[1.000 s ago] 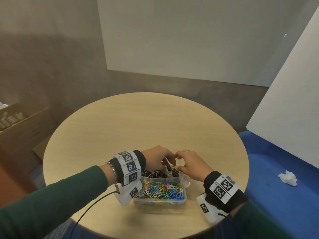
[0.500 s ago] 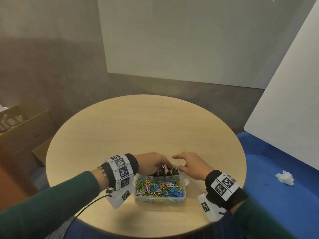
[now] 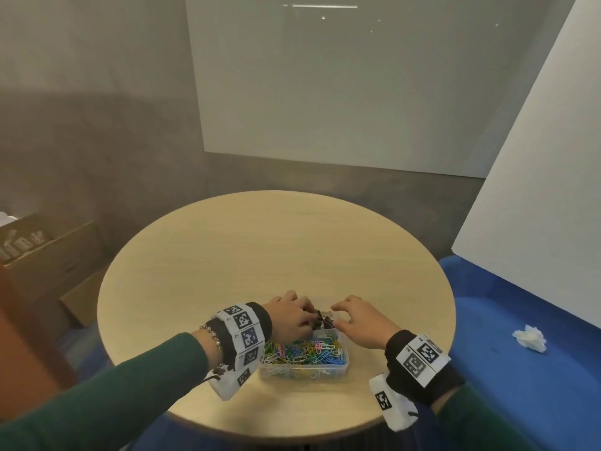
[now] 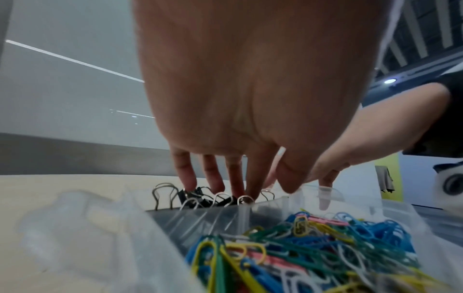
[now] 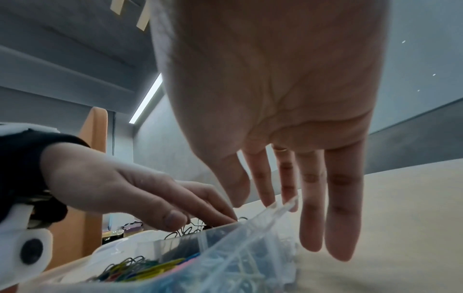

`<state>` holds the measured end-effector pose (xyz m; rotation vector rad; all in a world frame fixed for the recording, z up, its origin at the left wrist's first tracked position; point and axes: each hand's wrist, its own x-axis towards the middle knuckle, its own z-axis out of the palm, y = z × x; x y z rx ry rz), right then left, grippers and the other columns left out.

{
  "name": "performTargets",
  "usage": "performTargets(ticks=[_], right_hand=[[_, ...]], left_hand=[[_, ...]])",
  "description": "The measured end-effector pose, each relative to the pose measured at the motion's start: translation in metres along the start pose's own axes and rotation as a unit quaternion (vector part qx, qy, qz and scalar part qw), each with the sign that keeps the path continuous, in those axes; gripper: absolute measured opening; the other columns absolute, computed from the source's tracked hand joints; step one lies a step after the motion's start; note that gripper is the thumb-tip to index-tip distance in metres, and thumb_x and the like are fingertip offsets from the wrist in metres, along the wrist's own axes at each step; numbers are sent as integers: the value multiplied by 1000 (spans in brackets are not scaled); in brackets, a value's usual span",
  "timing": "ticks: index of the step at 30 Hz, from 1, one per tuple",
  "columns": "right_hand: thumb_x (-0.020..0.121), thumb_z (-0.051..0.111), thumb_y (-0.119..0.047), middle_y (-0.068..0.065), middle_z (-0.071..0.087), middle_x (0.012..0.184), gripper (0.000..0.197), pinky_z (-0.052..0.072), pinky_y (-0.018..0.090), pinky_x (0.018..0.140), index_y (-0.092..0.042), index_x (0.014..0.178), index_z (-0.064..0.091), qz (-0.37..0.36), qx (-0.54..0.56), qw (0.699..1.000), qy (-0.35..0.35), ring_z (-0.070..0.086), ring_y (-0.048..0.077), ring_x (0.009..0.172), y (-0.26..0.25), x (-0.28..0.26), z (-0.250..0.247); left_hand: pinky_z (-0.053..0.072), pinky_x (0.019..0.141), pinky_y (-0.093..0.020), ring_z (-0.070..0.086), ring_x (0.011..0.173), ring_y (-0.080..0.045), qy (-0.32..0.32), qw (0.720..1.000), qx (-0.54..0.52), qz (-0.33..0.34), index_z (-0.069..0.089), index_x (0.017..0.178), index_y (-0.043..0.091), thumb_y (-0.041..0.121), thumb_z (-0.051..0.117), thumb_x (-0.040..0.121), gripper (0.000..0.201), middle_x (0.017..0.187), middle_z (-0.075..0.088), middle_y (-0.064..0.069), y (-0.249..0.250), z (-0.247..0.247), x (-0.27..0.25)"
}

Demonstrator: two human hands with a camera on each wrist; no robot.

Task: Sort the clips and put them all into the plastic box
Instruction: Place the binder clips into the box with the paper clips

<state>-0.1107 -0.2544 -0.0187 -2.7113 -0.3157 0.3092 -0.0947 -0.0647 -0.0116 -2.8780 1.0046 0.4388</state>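
Observation:
A clear plastic box sits near the front edge of the round table. Its near compartment is full of coloured paper clips, which also show in the left wrist view. Black binder clips with wire handles fill the far compartment. My left hand reaches down from the left, and its straight fingers press on the binder clips. My right hand hovers at the box's far right corner with straight fingers; two of them touch the box's wall. It holds nothing.
Beside the table, a blue seat on the right carries a crumpled white tissue. Cardboard boxes stand on the floor to the left. White boards lean against the wall behind the table.
Both hands met over the far compartment a second ago. The left hand has since sunk onto the binder clips, and the right hand has spread flat at the box's right corner.

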Motion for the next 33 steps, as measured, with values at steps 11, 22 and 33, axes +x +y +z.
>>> performTargets(ticks=[11,22,33], right_hand=[[96,47,-9,14,40,147,58,31,33,111,-9,149,23,20,36,999,10,36,27,136,-6,-10,4],[94,52,-8,11,51,140,47,35,32,110,-5,140,43,44,51,997,48,45,24,130,-7,12,1],[95,54,-30,8,56,124,42,45,34,93,-14,132,46,44,109,989,90,55,22,107,3,38,-5]], left_hand=[[43,101,-42,47,121,-29,89,970,-131,-184,42,137,24,23,41,98,40,140,34,-9,-44,5,-30],[59,71,-37,61,81,-24,96,919,-315,-218,32,141,7,4,46,97,47,117,60,-16,-57,12,-23],[45,96,-44,54,111,-29,120,927,-244,-256,40,134,20,18,30,100,36,129,51,-12,-104,20,-16]])
